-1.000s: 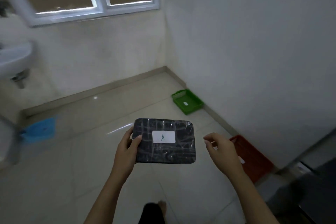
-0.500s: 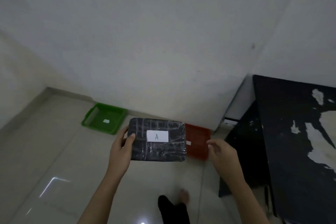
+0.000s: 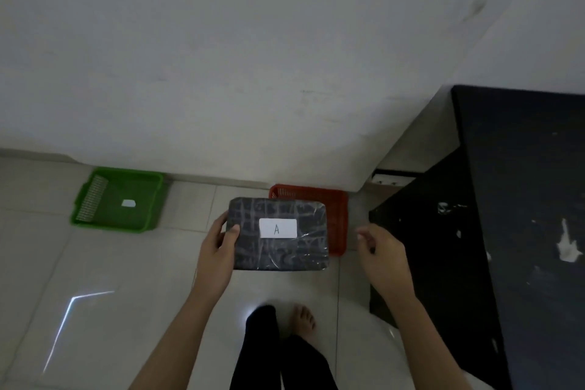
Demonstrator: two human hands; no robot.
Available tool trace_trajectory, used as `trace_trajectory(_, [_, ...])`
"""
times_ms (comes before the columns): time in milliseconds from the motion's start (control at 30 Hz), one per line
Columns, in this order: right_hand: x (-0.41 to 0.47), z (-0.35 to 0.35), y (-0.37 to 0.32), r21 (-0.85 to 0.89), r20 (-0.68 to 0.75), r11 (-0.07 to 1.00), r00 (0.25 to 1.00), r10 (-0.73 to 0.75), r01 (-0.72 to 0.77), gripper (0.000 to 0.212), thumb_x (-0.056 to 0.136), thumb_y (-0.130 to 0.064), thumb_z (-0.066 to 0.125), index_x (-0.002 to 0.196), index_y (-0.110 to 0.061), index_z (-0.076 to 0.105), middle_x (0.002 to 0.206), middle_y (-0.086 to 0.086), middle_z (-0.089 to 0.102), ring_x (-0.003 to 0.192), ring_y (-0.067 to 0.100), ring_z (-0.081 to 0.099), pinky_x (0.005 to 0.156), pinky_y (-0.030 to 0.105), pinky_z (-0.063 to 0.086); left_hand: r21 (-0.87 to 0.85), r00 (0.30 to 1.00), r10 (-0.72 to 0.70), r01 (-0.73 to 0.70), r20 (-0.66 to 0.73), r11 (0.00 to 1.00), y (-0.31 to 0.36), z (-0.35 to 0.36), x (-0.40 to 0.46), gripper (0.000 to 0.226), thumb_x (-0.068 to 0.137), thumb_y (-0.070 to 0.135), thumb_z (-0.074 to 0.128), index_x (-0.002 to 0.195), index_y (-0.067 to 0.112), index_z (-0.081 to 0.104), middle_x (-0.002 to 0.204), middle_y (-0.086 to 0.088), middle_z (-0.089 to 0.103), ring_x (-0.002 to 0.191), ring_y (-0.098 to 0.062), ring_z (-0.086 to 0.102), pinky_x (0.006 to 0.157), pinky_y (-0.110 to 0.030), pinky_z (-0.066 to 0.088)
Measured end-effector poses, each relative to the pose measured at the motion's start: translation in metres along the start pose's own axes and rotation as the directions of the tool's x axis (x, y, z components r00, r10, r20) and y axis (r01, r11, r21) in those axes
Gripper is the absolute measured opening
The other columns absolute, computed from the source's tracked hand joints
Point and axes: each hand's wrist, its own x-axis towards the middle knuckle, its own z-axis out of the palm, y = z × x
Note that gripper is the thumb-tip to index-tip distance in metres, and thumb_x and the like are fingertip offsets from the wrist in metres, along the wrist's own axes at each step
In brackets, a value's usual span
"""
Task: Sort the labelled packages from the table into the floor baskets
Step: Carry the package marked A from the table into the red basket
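Note:
A flat black package [image 3: 278, 250] wrapped in clear film carries a white label with the letter A. My left hand [image 3: 218, 250] holds it by its left edge, thumb on top, at waist height. My right hand [image 3: 380, 250] hovers to the package's right, fingers loosely curled and holding nothing. Behind the package a red basket [image 3: 335, 209] stands on the floor against the wall, partly hidden by the package. A green basket [image 3: 117, 199] with a small white label inside stands on the floor to the left.
A black table [image 3: 512, 199] with chipped white patches fills the right side, its corner close to my right hand. A white wall runs behind both baskets. My bare foot [image 3: 304, 320] and dark trouser leg show on the pale tiled floor below.
The view has swung right and down, from the window corner to the wall with both baskets in front of me. The package stays in my left hand; the table came into view.

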Motion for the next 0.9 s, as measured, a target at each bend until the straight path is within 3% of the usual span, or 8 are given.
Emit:
trace_trajectory(200, [0.064, 0.088, 0.078, 0.067, -0.023, 0.975, 0.977, 0.213, -0.211, 0.017, 0.093, -0.011, 0.051, 0.105, -0.015, 0.063, 0.094, -0.006, 0.056, 0.078, -0.001, 0.051, 0.063, 0.011, 0.035, 0.040, 0.995, -0.084, 0.082, 0.061, 0.996, -0.096, 0.064, 0.087, 0.031, 0.097, 0.015, 0.043, 0.128, 0.017, 0.049, 0.093, 0.007, 0.064, 0.072, 0.008, 0.065, 0.054, -0.007, 0.050])
trace_trajectory(367, [0.110, 0.194, 0.180, 0.048, -0.053, 0.958, 0.957, 0.284, -0.282, 0.014, 0.091, -0.010, 0.053, 0.098, -0.013, 0.065, 0.096, 0.007, 0.066, 0.080, 0.015, 0.060, 0.063, 0.026, 0.044, 0.116, 0.989, -0.088, 0.075, 0.116, 0.990, -0.210, 0.107, 0.167, 0.034, 0.097, 0.020, 0.042, 0.130, 0.027, 0.048, 0.102, 0.005, 0.066, 0.092, -0.008, 0.065, 0.062, -0.012, 0.050])
trace_trajectory(467, [0.142, 0.250, 0.239, -0.030, -0.096, 0.959, 0.956, 0.277, -0.281, 0.015, 0.091, -0.009, 0.051, 0.100, -0.013, 0.063, 0.100, 0.010, 0.064, 0.085, 0.021, 0.060, 0.067, 0.031, 0.048, 0.179, 0.979, -0.041, 0.004, 0.202, 0.984, -0.276, 0.129, 0.216, 0.042, 0.098, 0.020, 0.040, 0.138, 0.032, 0.038, 0.118, 0.012, 0.058, 0.095, 0.010, 0.057, 0.077, -0.011, 0.048])
trace_trajectory(533, [0.166, 0.280, 0.272, -0.095, -0.133, 0.960, 0.959, 0.251, -0.265, 0.022, 0.091, -0.010, 0.051, 0.111, -0.010, 0.061, 0.108, 0.012, 0.062, 0.095, 0.025, 0.058, 0.073, 0.032, 0.048, 0.220, 0.961, -0.008, -0.054, 0.275, 0.974, -0.312, 0.144, 0.247, 0.046, 0.099, 0.020, 0.037, 0.142, 0.033, 0.029, 0.113, 0.020, 0.054, 0.087, 0.018, 0.056, 0.072, -0.005, 0.049])
trace_trajectory(633, [0.200, 0.314, 0.312, -0.180, -0.219, 0.962, 0.962, 0.165, -0.206, 0.034, 0.089, -0.011, 0.054, 0.123, -0.008, 0.055, 0.115, 0.016, 0.060, 0.106, 0.030, 0.054, 0.078, 0.031, 0.043, 0.260, 0.925, 0.024, -0.131, 0.378, 0.957, -0.353, 0.168, 0.285, 0.049, 0.100, 0.022, 0.034, 0.144, 0.037, 0.017, 0.106, 0.020, 0.052, 0.075, 0.011, 0.061, 0.060, 0.000, 0.046])
trace_trajectory(767, [0.232, 0.343, 0.346, -0.125, -0.309, 0.985, 0.948, 0.074, -0.118, 0.049, 0.090, -0.011, 0.052, 0.137, -0.017, 0.043, 0.119, 0.013, 0.056, 0.108, 0.028, 0.051, 0.078, 0.035, 0.046, 0.244, 0.872, 0.109, -0.250, 0.477, 0.937, -0.390, 0.190, 0.325, 0.053, 0.100, 0.021, 0.032, 0.143, 0.041, 0.010, 0.109, 0.035, 0.042, 0.084, 0.027, 0.054, 0.073, -0.001, 0.047])
trace_trajectory(900, [0.242, 0.361, 0.370, -0.063, -0.349, 0.998, 0.937, 0.005, -0.029, 0.058, 0.090, -0.002, 0.046, 0.144, -0.022, 0.034, 0.119, 0.011, 0.057, 0.104, 0.020, 0.056, 0.082, 0.029, 0.046, 0.247, 0.829, 0.162, -0.337, 0.535, 0.908, -0.415, 0.205, 0.349, 0.051, 0.100, 0.024, 0.030, 0.143, 0.043, 0.010, 0.110, 0.035, 0.040, 0.087, 0.018, 0.058, 0.064, -0.005, 0.050])
